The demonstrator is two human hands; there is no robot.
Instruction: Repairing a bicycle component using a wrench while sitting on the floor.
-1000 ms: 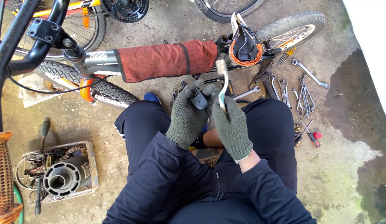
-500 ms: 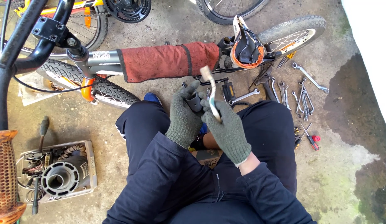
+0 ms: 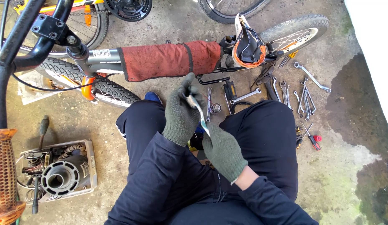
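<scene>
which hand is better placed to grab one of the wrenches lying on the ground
Right, probably. The right hand sits lower on the thin metal strip, on the side where the wrenches lie. The left hand pinches the strip's top end, toward the bicycle frame.

Bicycle frame (image 3: 102, 56) in red cloth (image 3: 169, 58), wrenches (image 3: 304, 93), screwdriver (image 3: 312, 139)
</scene>
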